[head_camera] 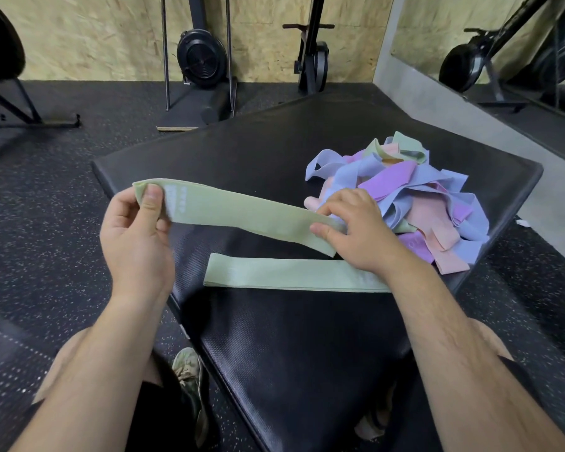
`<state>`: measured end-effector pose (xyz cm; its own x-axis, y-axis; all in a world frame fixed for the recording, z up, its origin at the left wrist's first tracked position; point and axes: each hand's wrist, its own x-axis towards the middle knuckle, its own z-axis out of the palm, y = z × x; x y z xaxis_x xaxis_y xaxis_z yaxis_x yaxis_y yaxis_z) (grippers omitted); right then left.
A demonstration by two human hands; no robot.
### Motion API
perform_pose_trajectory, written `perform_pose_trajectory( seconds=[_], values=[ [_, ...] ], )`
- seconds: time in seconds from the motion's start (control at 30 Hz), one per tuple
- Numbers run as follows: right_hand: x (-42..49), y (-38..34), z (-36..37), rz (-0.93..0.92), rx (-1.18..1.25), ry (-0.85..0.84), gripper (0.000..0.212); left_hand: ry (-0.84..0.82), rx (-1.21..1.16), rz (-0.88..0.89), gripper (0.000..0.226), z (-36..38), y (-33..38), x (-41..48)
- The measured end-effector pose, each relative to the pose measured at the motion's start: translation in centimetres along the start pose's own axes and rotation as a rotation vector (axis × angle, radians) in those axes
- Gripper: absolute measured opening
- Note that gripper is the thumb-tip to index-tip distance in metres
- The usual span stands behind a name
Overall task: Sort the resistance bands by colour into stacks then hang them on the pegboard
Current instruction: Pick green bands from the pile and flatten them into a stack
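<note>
I hold a pale green resistance band [235,212] stretched flat between both hands above the black padded box [274,148]. My left hand [134,236] pinches its left end with thumb on top. My right hand [353,230] pinches its right end. Below it a second green band [284,272] lies flat on the box, its right end hidden under my right wrist. To the right sits a tangled pile of bands [415,197] in blue, purple, pink and green.
The box stands on speckled black rubber floor [46,197]. Exercise machines [201,60] line the chipboard wall behind. A mirror [503,44] runs along the right. My shoe [186,370] shows beside the box's near left edge. No pegboard is in view.
</note>
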<state>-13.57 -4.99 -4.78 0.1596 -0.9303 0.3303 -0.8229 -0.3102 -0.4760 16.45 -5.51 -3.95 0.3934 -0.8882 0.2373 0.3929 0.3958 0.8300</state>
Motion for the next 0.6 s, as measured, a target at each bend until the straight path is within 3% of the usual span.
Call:
perform_pose_trajectory(
  seconds=[0.33, 0.5, 0.6],
  values=[
    [-3.5, 0.4, -4.9, 0.351, 0.699, -0.003, 0.031, -0.012, 0.269, -0.231, 0.012, -0.7, -0.8, 0.5],
    [-5.6, 2.6, -6.5, 0.463, 0.699, -0.010, 0.024, -0.119, 0.530, -0.310, 0.012, -0.2, -0.6, -0.6],
    [-6.7, 3.1, -6.7, 0.525, 0.618, -0.031, 0.021, -0.175, 0.794, -0.217, 0.012, 0.0, -0.9, -1.4]
  ],
)
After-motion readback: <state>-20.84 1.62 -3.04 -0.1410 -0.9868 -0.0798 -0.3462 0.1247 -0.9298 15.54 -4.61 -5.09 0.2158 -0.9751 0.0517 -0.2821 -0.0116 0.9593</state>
